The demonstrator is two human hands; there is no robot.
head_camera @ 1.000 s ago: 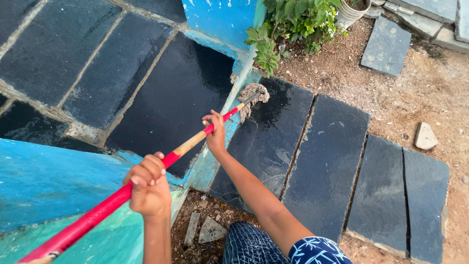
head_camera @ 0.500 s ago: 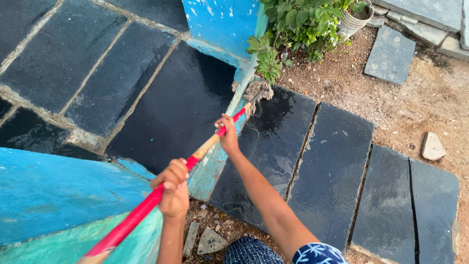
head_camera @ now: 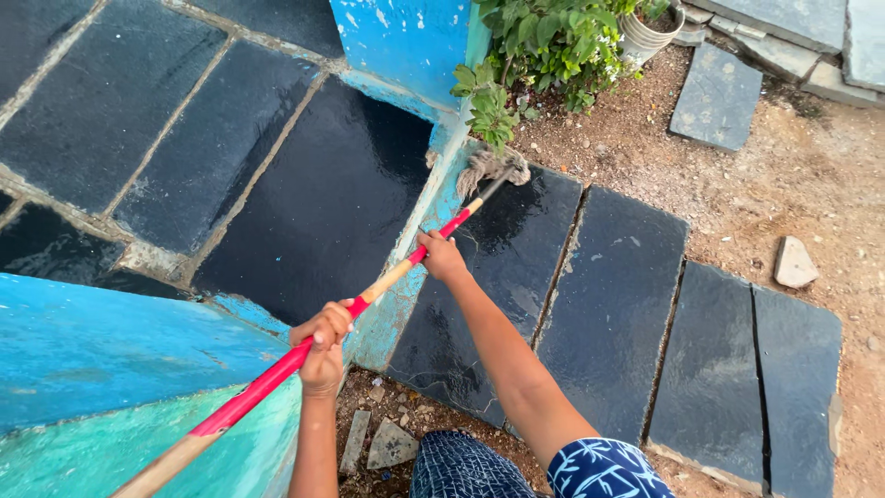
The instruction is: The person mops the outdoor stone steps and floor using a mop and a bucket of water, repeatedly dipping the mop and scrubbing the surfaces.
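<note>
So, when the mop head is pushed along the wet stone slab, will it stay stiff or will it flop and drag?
The mop head is probably floppy: its strings lie bunched and splayed on the dark slab. It likely drags heavy, since the slab shines wet. The red handle looks straight between both hands, so probably stiff.

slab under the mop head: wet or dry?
Wet. The dark stone slab under the mop head is glossy, with reflections and water streaks on it; the dirt beside it looks dry and pale.
</note>
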